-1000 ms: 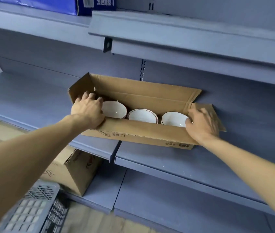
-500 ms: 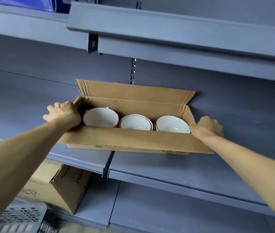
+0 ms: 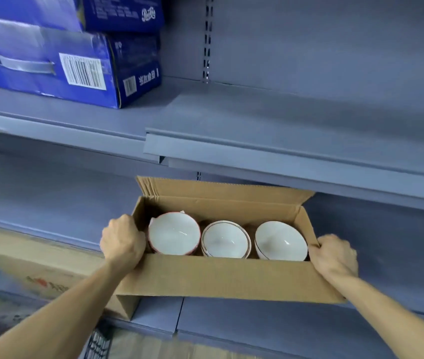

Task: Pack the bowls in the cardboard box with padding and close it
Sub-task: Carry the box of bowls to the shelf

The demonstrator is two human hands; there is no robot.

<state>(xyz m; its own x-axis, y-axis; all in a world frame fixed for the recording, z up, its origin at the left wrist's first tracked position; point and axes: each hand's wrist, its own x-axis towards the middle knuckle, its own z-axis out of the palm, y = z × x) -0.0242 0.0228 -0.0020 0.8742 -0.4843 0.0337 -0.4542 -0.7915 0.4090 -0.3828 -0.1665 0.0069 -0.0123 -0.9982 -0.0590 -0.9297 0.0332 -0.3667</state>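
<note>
A: Where is the cardboard box (image 3: pixel 221 277) relative to the hands?

B: Between them. The left hand (image 3: pixel 122 244) is at the box's left end and the right hand (image 3: pixel 335 255) at its right end, with the long front wall running from one wrist to the other. Its lower edge hides the front lip of the grey shelf (image 3: pixel 257 320) below it; I can't tell whether it rests there or is lifted clear.

A: And each grip?

B: Both are closed on the box. The left one has its fingers curled over the top edge of the left end wall, knuckles up, close beside the left bowl (image 3: pixel 173 233). The right one has its fingers folded round the top right corner, the thumb side lying against the rim near the right bowl (image 3: pixel 281 240).

A: What is inside?

B: Three white bowls in a row along the box. The left has a red rim and tilts toward the camera. The middle bowl (image 3: pixel 225 239) looks like a nested stack, with extra rims showing under it. The right one has a thin dark line under its rim. Neighbours sit just beside each other.

A: The flaps?

B: The long rear flap (image 3: pixel 218 189) stands upright against the shelf backing, so the box is open on top.

A: Anything else nearby?

B: Blue cartons (image 3: pixel 50 60) stacked on the upper shelf at the left, and another brown carton (image 3: pixel 37 265) low on the left, behind the forearm.
</note>
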